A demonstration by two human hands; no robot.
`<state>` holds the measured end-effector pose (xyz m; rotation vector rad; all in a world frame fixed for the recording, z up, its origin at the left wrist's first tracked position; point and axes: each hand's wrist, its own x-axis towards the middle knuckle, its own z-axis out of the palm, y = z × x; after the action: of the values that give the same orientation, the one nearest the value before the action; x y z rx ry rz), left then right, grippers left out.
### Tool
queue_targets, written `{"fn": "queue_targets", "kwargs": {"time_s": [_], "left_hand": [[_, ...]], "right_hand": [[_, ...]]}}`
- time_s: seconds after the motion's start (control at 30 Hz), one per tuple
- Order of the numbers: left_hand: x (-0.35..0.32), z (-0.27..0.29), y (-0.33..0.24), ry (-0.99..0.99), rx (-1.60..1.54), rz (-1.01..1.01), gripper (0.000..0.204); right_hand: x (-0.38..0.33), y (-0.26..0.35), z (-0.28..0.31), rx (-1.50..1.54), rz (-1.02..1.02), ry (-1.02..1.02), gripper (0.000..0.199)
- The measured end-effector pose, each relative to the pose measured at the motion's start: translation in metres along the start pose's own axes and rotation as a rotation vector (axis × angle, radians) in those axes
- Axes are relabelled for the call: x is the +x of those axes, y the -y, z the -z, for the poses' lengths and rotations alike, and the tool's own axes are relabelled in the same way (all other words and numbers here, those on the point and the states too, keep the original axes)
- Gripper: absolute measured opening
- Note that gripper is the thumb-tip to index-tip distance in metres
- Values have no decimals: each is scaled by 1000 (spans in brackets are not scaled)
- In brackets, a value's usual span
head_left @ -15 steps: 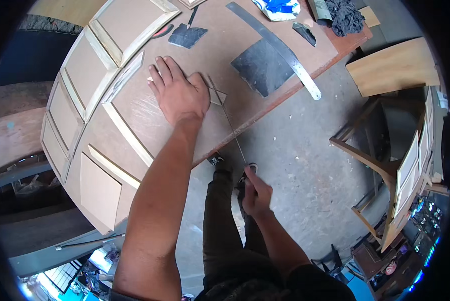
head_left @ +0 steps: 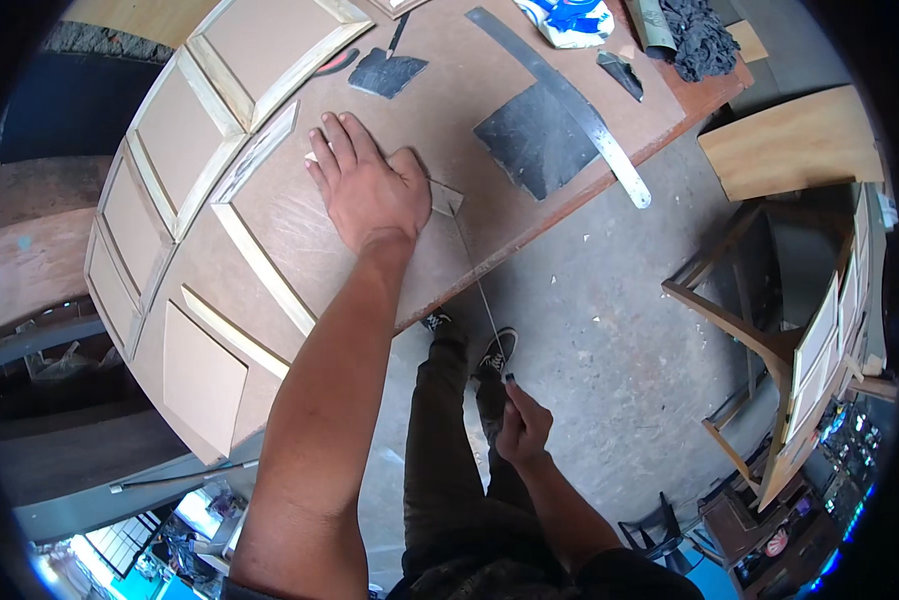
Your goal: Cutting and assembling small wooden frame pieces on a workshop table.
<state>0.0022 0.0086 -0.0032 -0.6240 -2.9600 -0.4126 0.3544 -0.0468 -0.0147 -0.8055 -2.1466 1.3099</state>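
Note:
My left hand (head_left: 374, 200) lies flat with spread fingers, pressing a small wooden strip (head_left: 448, 198) onto the workbench. Most of the strip is under my palm; one end shows beyond my thumb and the other tip by my fingers. My right hand (head_left: 524, 425) is closed around the dark handle of a thin, narrow saw (head_left: 481, 285), below the bench edge. Its blade appears almost edge-on, running up over the edge to the strip's exposed end. Whether the teeth touch the wood is too small to tell.
Framed panels (head_left: 159, 140) and loose wooden strips (head_left: 264, 268) lie on the bench's left. A metal ruler (head_left: 569, 100) overhangs the edge across a dark sheet (head_left: 534, 140). Pliers, a pencil and a crumpled cloth (head_left: 696, 40) lie farther back. A wooden frame (head_left: 729, 320) stands on the right.
My right hand has pulled back toward my body, drawing the saw blade with it, so its tip now sits near the strip's end. My left hand stays pressed on the strip.

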Motion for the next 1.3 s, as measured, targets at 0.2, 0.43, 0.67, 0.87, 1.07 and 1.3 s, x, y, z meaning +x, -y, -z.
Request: {"fn": "queue_targets", "kwargs": {"time_s": [0.2, 0.43, 0.67, 0.87, 1.07, 1.3], "left_hand": [[0, -1, 4, -3, 30, -11, 77], [5, 4, 5, -21, 43, -21, 78], [0, 2, 10, -19, 45, -12, 78], [3, 9, 7, -44, 26, -19, 78], [1, 3, 9, -8, 41, -12, 79], [3, 4, 7, -39, 38, -36, 78]], "right_hand": [[90, 9, -39, 60, -45, -20, 35], [-7, 16, 0, 43, -39, 17, 36], [88, 8, -42, 63, -10, 11, 35], [-16, -2, -4, 69, -19, 29, 35], [87, 7, -38, 46, 21, -5, 34], [14, -2, -14, 18, 55, 13, 34]]}}
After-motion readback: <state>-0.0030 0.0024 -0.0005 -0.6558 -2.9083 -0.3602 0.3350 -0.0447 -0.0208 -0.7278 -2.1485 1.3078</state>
